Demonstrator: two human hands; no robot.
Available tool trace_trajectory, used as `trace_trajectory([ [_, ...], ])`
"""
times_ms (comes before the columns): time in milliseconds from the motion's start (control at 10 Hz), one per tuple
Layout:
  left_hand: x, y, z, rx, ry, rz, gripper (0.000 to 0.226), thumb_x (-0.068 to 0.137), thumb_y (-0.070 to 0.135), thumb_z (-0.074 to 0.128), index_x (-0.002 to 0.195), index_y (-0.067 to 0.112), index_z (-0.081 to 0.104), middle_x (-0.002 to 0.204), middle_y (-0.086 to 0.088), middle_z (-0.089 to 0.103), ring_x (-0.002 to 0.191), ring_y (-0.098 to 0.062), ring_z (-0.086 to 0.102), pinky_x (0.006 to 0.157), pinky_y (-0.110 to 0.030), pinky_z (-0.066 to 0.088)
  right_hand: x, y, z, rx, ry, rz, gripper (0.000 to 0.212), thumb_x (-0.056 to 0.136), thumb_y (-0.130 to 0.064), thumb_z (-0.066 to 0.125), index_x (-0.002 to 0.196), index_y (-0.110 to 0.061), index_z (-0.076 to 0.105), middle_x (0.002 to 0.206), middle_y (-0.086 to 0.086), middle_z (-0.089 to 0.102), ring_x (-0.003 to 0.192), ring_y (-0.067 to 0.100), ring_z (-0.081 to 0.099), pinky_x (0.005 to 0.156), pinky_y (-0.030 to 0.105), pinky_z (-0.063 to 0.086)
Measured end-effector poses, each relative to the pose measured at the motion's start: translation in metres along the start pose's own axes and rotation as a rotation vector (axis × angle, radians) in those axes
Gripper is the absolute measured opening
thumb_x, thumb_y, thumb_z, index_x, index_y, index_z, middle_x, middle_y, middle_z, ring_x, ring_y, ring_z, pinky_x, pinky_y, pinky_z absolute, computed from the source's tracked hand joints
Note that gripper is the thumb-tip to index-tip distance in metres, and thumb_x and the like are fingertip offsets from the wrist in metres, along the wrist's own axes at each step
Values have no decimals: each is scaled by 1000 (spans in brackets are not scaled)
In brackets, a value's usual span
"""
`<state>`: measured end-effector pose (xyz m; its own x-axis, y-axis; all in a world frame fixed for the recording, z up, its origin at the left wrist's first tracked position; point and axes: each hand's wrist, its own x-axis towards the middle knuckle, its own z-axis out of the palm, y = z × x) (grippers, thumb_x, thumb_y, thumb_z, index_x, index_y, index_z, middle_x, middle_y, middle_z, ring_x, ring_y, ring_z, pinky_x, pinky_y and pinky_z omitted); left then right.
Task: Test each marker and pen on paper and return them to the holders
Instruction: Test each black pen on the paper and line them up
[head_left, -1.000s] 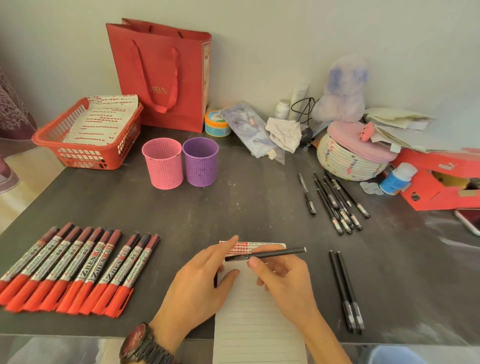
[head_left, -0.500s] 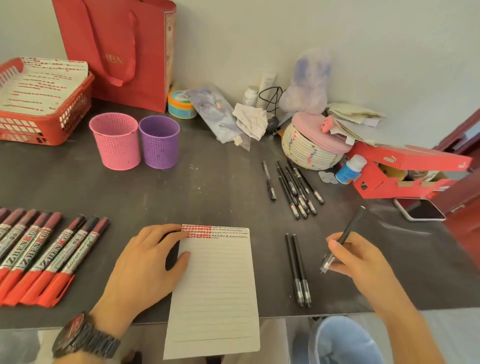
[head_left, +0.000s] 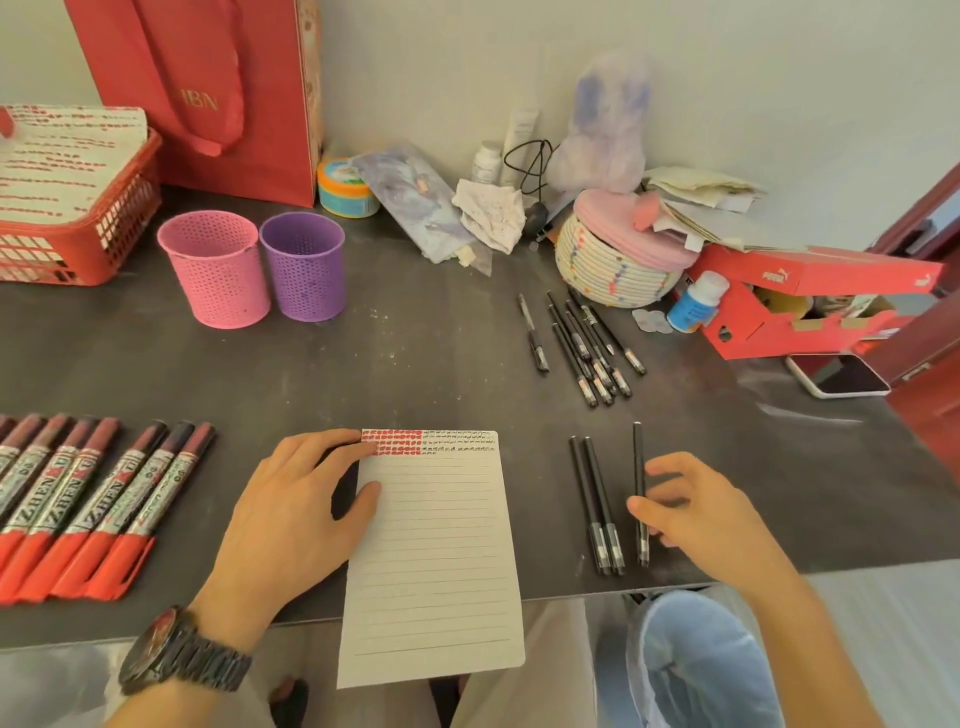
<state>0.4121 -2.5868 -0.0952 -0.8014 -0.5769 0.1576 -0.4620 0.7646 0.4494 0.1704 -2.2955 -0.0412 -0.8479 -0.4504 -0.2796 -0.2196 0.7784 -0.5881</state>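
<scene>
**Q:** What is the left hand (head_left: 291, 519) doing?

**A:** It is lying flat across the left edge of the lined paper (head_left: 431, 561). Its fingers are spread and nearly straight, gripping nothing. The thumb is resting on the sheet, and the forefinger is reaching the red marks at the far left corner. A wristwatch (head_left: 182, 657) is sitting on that wrist.

**Q:** And the right hand (head_left: 696, 514)?

**A:** It is resting on the table (head_left: 415, 364), right of the paper, with its fingers loosely curled. The thumb and forefinger are touching a black pen (head_left: 639, 452) that is lying on the table, running near to far. Whether they are pinching it or merely touching it cannot be told.

**Q:** Where are the remaining items lying?

**A:** Two more pens (head_left: 597, 499) are lying side by side just left of that pen, between it and the paper. A loose cluster of pens (head_left: 587, 343) is lying farther off, near a woven basket (head_left: 613, 265). Red markers (head_left: 88, 499) are lying in a row at the near left, red ends toward the near edge. The pink holder (head_left: 215, 270) and the purple holder (head_left: 304, 265) are standing upright at the far left, close side by side, well apart from both hands. The paper is overhanging the near edge of the table, with rows of red and black marks running across its far end.
</scene>
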Motion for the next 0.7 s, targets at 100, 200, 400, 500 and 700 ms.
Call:
trace_trajectory([
  [100,0,1,0,-7,-14,-13,48,91,52,56,133,29,61,136,10,57,129,-15,48,104,-39,43,-1,-5,4,-70,-45,4,28,88,-35,76,108,-40,58,82,-21,74,66,3,71,80,36,59],
  [200,1,1,-1,-7,-20,-15,48,91,52,55,134,30,60,137,11,56,130,-14,47,105,-39,42,-2,-9,6,-90,-54,0,28,89,-34,75,111,-37,58,88,-19,73,63,1,70,70,23,53],
  [400,1,-1,0,-9,-12,0,46,91,50,57,133,29,61,137,11,57,129,-14,48,104,-37,42,1,-9,10,-110,-62,-5,22,91,-31,73,110,-35,63,79,-28,72,67,1,71,81,35,59],
  [500,1,0,0,-11,-13,-2,46,91,50,57,133,29,60,137,10,57,129,-15,48,104,-38,42,3,-7,12,-112,-61,-11,21,92,-31,72,110,-36,64,80,-25,73,69,3,72,83,40,60],
  [700,1,-1,1,-10,-14,0,47,91,51,56,133,30,60,137,11,57,129,-14,47,104,-36,41,4,-5,12,-113,-57,-21,20,92,-33,71,106,-42,61,79,-26,73,69,1,71,84,40,60],
])
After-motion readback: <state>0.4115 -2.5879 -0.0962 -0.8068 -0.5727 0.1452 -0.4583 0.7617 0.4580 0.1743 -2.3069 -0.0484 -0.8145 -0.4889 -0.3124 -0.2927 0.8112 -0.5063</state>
